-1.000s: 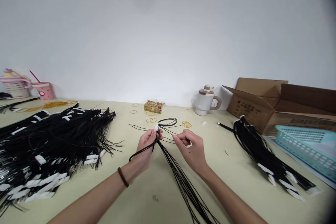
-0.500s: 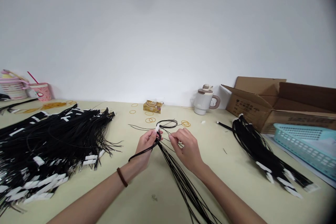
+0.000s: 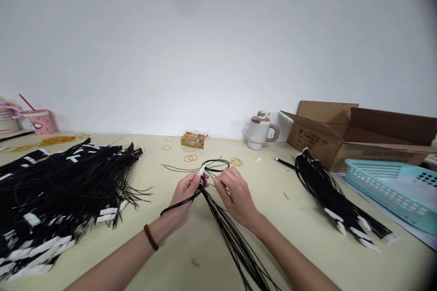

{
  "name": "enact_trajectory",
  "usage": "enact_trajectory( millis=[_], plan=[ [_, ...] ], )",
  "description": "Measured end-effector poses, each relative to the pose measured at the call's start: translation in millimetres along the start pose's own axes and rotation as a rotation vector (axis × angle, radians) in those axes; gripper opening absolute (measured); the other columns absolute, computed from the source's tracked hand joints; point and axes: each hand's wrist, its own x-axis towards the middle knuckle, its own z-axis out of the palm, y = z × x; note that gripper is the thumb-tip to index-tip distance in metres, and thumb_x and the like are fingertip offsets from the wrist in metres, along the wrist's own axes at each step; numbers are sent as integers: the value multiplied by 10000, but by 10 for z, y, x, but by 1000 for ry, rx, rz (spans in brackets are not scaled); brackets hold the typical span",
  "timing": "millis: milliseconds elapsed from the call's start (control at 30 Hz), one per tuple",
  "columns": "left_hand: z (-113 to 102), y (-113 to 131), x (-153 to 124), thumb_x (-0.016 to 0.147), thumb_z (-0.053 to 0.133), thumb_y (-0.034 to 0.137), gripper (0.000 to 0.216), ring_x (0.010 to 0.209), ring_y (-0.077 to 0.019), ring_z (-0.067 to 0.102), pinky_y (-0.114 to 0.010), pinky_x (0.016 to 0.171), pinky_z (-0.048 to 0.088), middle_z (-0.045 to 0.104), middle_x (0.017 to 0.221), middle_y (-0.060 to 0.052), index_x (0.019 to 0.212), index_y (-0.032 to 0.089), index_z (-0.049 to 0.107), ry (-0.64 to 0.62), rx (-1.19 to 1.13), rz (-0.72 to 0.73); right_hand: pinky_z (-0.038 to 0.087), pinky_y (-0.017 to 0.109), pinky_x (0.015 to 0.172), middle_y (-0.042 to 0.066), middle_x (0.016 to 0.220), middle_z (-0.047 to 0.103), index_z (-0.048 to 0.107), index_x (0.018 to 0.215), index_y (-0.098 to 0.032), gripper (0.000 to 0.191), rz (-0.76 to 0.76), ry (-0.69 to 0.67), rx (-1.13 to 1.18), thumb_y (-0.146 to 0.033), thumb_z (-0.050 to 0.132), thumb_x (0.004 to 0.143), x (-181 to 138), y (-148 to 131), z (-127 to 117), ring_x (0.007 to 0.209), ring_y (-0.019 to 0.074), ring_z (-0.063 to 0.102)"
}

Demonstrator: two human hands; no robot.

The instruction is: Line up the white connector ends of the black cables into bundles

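The bundle of black cords (image 3: pixel 235 241) lies at the centre of the frame. Its gathered end is lifted just off the desk (image 3: pixel 164 254), and its length trails toward the lower edge. The left hand (image 3: pixel 186 193) is closed around this gathered end, where a white tag (image 3: pixel 202 170) stands up above the fingers (image 3: pixel 196 177). The right hand (image 3: pixel 235 195) sits just beside it, its fingers (image 3: pixel 220 183) drawn narrow and pinched on strands of the same bundle. A loop of cord (image 3: pixel 218 163) lies on the desk just behind both hands.

We see no band around the held end. We judge the bundle gathered but not yet bound.

Loose rubber bands (image 3: pixel 235 161) lie near the loop, and more lie toward a small yellow box (image 3: pixel 194 139) at the wall. A white mug (image 3: pixel 256 132) stands to the right of that box.

At the left of the frame a large heap of cords (image 3: pixel 61 186) with white tags lies spread out. At the right a smaller pile of cords (image 3: pixel 327 191) lies in front of an open cardboard box (image 3: pixel 327 141) and a blue basket (image 3: pixel 392 186). We judge that most of the stock remains in the left heap.
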Motion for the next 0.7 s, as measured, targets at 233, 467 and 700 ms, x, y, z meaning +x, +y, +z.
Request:
enact_trajectory(
  millis=[233, 467, 700],
  plan=[
    [13, 13, -12, 762, 534, 404, 260, 761, -153, 518, -261, 757, 399, 616, 843, -59, 749, 154, 601, -11, -27, -22, 334, 279, 625, 6, 660, 462, 467, 693, -185, 245, -6, -22, -13, -201, 338, 901, 1, 38, 4, 672, 145, 387],
    [22, 40, -27, 761, 531, 416, 279, 757, -154, 517, -263, 749, 394, 608, 826, -56, 765, 151, 620, -19, -8, -15, 344, 286, 627, 14, 673, 481, 492, 728, -188, 214, -31, 4, -68, -186, 353, 890, 0, 45, -10, 674, 151, 397],
    [5, 69, -24, 756, 519, 445, 314, 715, -162, 488, -255, 692, 375, 578, 723, -38, 723, 150, 620, -79, 171, 16, 391, 351, 733, 72, 940, 546, 513, 755, -196, 121, -111, 111, -158, -165, 440, 845, 5, 62, -4, 858, 188, 464]
  ],
)
